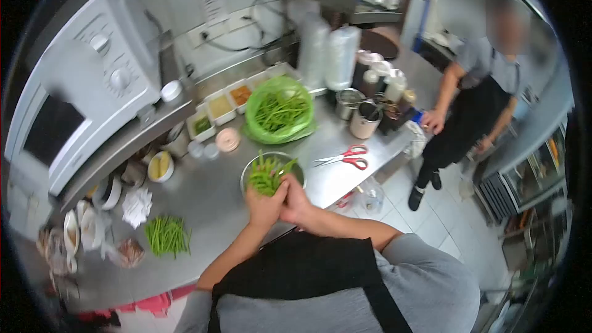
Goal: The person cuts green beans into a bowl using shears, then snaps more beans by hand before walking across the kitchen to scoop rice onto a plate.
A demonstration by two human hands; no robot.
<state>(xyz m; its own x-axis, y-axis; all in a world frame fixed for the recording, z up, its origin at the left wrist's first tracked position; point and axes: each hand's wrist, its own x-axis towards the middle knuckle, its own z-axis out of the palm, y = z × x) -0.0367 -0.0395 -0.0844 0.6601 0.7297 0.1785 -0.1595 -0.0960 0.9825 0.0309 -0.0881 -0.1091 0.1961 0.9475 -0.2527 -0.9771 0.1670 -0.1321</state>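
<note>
My left hand (265, 206) is closed around a bunch of green beans (265, 176) at the near side of a round metal bowl (303, 178). My right hand (297, 201) meets it from the right, its fingers closed at the same bunch. The beans fan out above my hands and hide much of the bowl's inside. Behind the bowl stands a green plastic bag (256, 129) full of more long beans (279, 113). Red-handled scissors (354, 158) lie on the counter to the right. Farther left, a separate pile of beans (167, 235) rests on the metal.
Small trays of food (219, 106) line the wall. A pink lidded container (227, 140), crumpled paper (137, 206) and a cup (161, 167) share the steel counter (216, 209). Bottles (394, 86) crowd the back right. A microwave-like oven (102, 80) sits above left. Another person (475, 98) stands right.
</note>
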